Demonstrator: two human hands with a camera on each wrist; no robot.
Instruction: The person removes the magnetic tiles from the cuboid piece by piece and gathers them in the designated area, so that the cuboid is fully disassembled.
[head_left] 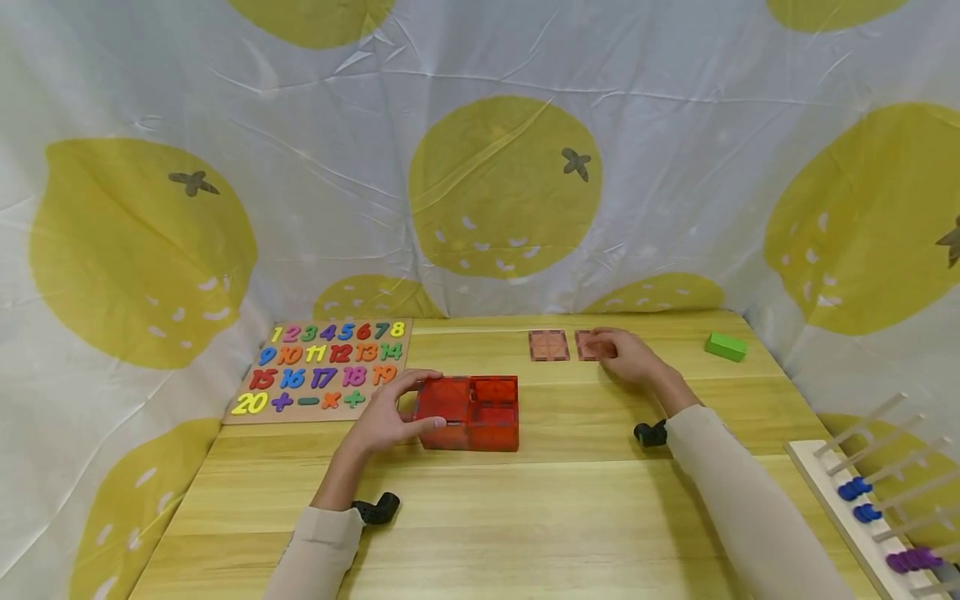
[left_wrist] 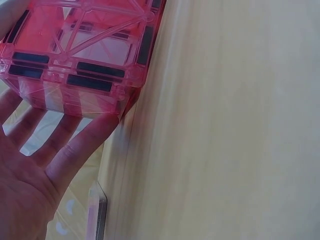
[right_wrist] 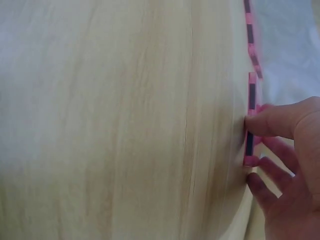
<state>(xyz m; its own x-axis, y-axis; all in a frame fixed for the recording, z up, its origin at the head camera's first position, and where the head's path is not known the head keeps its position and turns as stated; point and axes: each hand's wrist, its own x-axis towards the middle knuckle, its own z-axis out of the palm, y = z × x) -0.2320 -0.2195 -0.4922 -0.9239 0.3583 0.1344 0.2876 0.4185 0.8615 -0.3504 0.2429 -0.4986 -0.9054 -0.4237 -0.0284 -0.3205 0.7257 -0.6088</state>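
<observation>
A see-through red box built from magnetic tiles (head_left: 493,435) stands on the table, with one part of its top covered and another part uncovered. My left hand (head_left: 386,417) holds its left end, thumb at the front and fingers behind; the left wrist view shows the fingers (left_wrist: 85,145) against its side. Farther back, two flat square magnetic tiles lie side by side. The left tile (head_left: 549,345) is untouched. My right hand (head_left: 628,357) pinches the right tile (head_left: 586,346), its thumb (right_wrist: 272,121) on the near edge, and partly hides it.
A number board (head_left: 311,367) with coloured digits lies at the back left. A green block (head_left: 725,347) sits at the back right. A wooden bead rack (head_left: 840,500) with blue and purple beads stands at the right edge. Lemon-print cloth (head_left: 675,100) hangs around the table.
</observation>
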